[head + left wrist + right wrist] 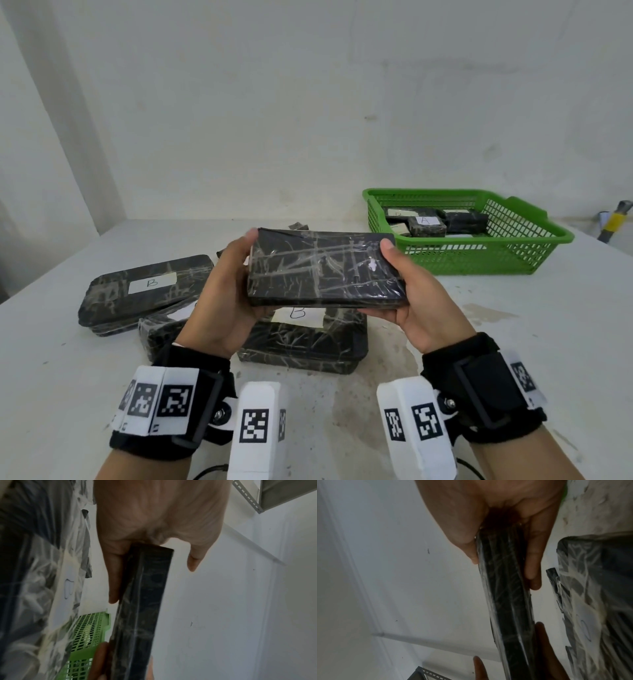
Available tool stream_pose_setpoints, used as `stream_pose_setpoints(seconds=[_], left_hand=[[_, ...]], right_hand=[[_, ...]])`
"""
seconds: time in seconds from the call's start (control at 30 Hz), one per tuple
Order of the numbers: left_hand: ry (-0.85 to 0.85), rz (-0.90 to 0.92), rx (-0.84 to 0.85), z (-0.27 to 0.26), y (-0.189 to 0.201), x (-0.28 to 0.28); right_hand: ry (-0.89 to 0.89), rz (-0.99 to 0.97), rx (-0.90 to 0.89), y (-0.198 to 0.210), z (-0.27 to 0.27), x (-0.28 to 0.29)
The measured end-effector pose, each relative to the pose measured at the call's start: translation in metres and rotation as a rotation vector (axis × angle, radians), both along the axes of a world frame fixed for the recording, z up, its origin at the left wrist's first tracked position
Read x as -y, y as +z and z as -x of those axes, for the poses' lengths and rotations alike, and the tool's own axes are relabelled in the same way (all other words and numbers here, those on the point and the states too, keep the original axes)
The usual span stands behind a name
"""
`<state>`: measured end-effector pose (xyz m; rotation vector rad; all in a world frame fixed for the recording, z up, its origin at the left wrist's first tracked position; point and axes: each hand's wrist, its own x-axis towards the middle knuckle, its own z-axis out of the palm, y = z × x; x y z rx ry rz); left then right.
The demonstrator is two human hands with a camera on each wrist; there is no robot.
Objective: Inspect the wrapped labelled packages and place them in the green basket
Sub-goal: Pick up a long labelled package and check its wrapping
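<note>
Black film-wrapped package [325, 269] above table [513, 342] | left hand [219, 291], right hand [421, 301] clamp its ends | head view only: green basket [479, 253] holds A-labelled package [426, 224] | wrist views: package edge

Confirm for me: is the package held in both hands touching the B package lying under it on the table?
Apart. In the right wrist view, pale table shows between the held package and the B package; the head view shows both hands lifting it.

The black package [325, 270] is wrapped in shiny, crinkly clear plastic film, same as the others with matt white paper labels [152, 283]. Green basket [479, 255] looks like smooth moulded plastic mesh; table [513, 342] is matt, scuffed, stained.
</note>
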<state>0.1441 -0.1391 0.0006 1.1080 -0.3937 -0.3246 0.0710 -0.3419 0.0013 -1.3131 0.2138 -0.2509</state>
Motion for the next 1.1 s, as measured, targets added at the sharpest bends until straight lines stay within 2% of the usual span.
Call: stream_pose_setpoints(seconds=[0.17,0.27,0.57,0.77,0.87,1.03,1.1], left_hand=[[0.091,-0.124,-0.038,-0.001,0.0,0.007],[0.085,-0.193,-0.011,0.001,-0.003,0.011],[0.049,-0.201,-0.086,0.007,0.002,0.008],[0.148,-0.298,-0.066,0.004,-0.001,0.016],[0.145,-0.292,-0.061,0.004,0.0,0.015],[0.064,-0.219,-0.02,0.008,0.0,0.014],[0.085,-0.196,-0.031,0.006,-0.003,0.015]], right_hand=[[0.002,0.047,-0.001,0.0,-0.001,-0.001],[-0.071,0.042,0.024,0.001,0.0,0.001],[-0.11,-0.004,0.017,-0.001,-0.003,0.002],[-0.073,0.065,-0.045,-0.002,-0.002,0.001],[-0.032,0.089,-0.06,-0.003,-0.002,-0.002],[-0.103,0.068,-0.069,-0.006,-0.005,-0.001],[-0.103,0.063,-0.07,-0.007,-0.005,-0.001]])
